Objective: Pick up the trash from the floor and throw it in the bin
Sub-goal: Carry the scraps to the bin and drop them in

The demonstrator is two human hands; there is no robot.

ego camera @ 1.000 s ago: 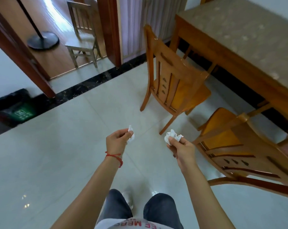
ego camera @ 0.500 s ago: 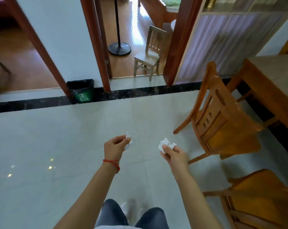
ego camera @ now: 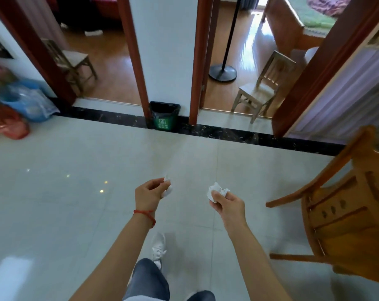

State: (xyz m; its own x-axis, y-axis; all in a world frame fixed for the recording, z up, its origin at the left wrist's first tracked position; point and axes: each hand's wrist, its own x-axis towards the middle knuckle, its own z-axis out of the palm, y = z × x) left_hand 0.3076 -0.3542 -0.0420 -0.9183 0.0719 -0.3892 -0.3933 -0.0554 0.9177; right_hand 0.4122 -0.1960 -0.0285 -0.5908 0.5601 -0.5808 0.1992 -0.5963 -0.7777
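— Starting at the left wall, what do we have?

— A heap of blue and red plastic bags (ego camera: 17, 109), well away from our path. Then, dead ahead between the two doorways, the small green bin with a black liner (ego camera: 164, 115), standing against the white wall on the dark border strip.

— And our hands?

— Our left hand (ego camera: 150, 195) pinches a small crumpled white paper scrap (ego camera: 168, 189) between thumb and fingertips; much of it pokes out past the fingers. Our right hand (ego camera: 228, 205) has its fingers curled round a larger crumpled white paper wad (ego camera: 216, 192), held firmly. Both are at waist height, well apart from the bin. Furthest right stands an orange-brown wooden chair (ego camera: 345, 213), near our right arm.

— So what could go wrong?

— We judge the left scrap is the weak point: so light a pinch could let it slip as we walk. A toss from this range might miss, since the bin's mouth is narrow and crumpled paper drifts. Swinging wide on the right could also clip the chair's leg.
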